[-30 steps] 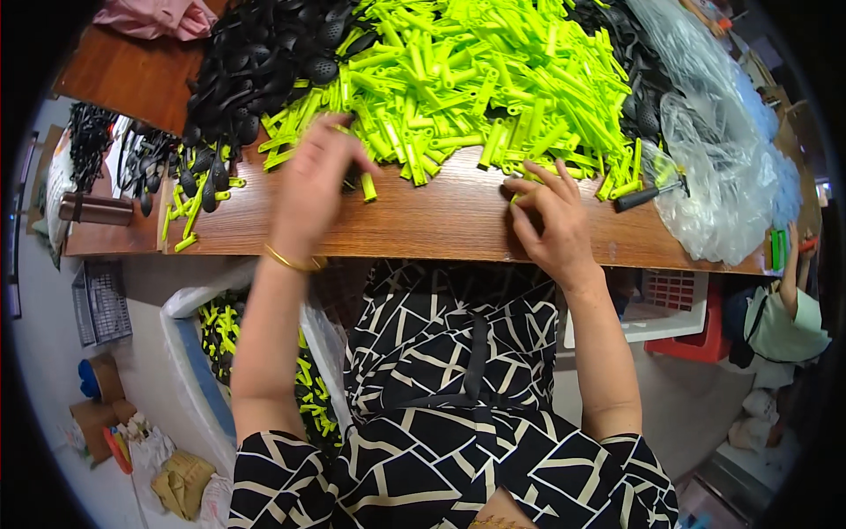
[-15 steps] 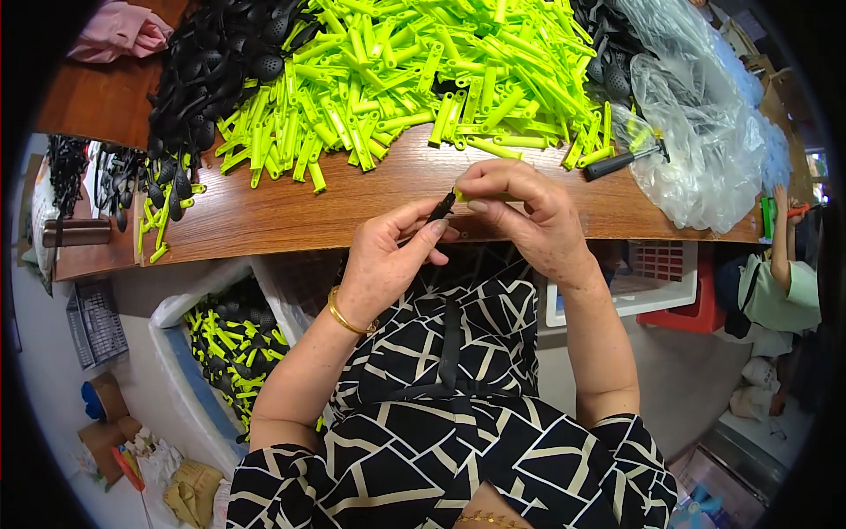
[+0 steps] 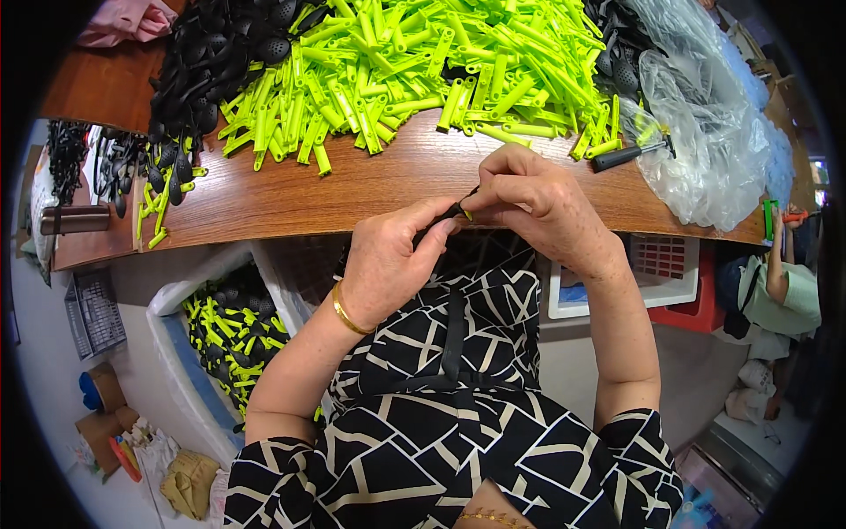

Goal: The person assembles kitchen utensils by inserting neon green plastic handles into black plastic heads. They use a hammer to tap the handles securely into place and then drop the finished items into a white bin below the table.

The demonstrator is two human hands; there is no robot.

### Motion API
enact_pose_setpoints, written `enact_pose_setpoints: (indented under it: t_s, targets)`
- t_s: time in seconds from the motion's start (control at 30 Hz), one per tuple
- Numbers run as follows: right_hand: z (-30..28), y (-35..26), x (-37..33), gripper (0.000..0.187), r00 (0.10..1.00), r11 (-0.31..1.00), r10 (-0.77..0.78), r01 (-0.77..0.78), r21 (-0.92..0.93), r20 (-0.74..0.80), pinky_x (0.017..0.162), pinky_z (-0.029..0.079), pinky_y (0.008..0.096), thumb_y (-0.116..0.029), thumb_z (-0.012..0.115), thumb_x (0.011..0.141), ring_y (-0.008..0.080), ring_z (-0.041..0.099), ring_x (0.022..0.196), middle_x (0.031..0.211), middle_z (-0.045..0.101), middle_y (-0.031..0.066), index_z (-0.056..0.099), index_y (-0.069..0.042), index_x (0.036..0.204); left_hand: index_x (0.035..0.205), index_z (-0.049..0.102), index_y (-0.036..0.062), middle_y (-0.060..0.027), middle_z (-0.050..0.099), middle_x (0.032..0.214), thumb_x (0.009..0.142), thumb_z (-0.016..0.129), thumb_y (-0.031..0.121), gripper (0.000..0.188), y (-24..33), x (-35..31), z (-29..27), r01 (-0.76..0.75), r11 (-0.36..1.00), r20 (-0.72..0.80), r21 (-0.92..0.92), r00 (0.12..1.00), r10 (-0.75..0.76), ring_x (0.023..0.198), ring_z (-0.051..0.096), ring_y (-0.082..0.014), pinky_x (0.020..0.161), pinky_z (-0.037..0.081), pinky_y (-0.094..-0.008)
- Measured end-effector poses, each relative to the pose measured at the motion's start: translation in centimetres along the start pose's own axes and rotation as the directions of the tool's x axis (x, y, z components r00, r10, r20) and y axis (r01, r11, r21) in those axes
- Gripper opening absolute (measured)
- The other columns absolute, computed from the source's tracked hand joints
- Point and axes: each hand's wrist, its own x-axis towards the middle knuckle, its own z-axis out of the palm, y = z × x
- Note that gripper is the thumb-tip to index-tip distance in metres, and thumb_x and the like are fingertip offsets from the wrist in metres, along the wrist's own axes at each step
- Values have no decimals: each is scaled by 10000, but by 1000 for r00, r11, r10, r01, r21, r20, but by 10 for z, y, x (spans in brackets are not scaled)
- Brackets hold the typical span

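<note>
Over the table's front edge, my left hand (image 3: 389, 256) is closed on a slim black plastic piece (image 3: 455, 210), mostly hidden by the fingers. My right hand (image 3: 551, 204) meets it from the other side, thumb and forefinger pinched at its end. A small yellow-green bit (image 3: 468, 214) shows right there, too small to name. Beyond my hands lies a large heap of bright yellow-green plastic handles (image 3: 414, 62). Black perforated spoon heads (image 3: 207, 70) are piled to its left.
A screwdriver-like tool with a black handle (image 3: 617, 159) lies at the right, beside crumpled clear plastic bags (image 3: 696, 132). Below the table at left stands a lined box (image 3: 176, 353) of black and yellow-green pieces. A white crate (image 3: 608, 304) stands at right; another person (image 3: 775, 282) is farther off.
My right hand has turned and come closer to the left, its fingertips lower on the black piece. The black piece now lies more hidden between both hands. The view has shifted slightly.
</note>
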Motion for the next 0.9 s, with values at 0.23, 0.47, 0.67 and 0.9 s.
enact_pose_setpoints:
  t_s: [0.23, 0.47, 0.67, 0.9]
  targets:
    - [13, 5, -1, 226, 999, 999, 39, -39, -2, 16, 754, 550, 325, -3, 816, 782, 223, 673, 893, 956, 648, 68, 772, -67, 994, 1246, 687, -11, -126, 783, 975, 979, 645, 27, 272, -5, -4, -8, -68, 995, 71, 69, 995, 63, 773, 764, -157, 680, 597, -268]
    - [22, -2, -1, 202, 992, 993, 116, -117, -13, -56, 718, 567, 341, -45, 812, 796, 233, 694, 844, 930, 703, 80, 766, -55, 992, 1246, 688, 1, -114, 778, 968, 982, 652, 61, 273, -4, -11, -12, -186, 955, 109, 232, 980, 164, 760, 753, -155, 700, 598, -292]
    - [39, 8, -2, 166, 984, 950, -178, 173, -259, 5, 702, 565, 362, -157, 793, 794, 226, 701, 853, 917, 738, 25, 767, -126, 955, 1274, 652, -20, -119, 757, 980, 1054, 602, 155, 286, -22, -34, -19, 292, 877, 245, -382, 947, -208, 799, 733, -154, 738, 584, -299]
    - [70, 14, 23, 183, 901, 832, -395, 434, -344, 181, 855, 483, 361, -211, 671, 793, 200, 621, 973, 979, 653, -2, 737, -159, 956, 1195, 647, 5, -84, 723, 923, 1070, 593, 212, 248, -62, -68, -3, 444, 423, 299, -790, 881, -367, 737, 690, -134, 693, 552, -252]
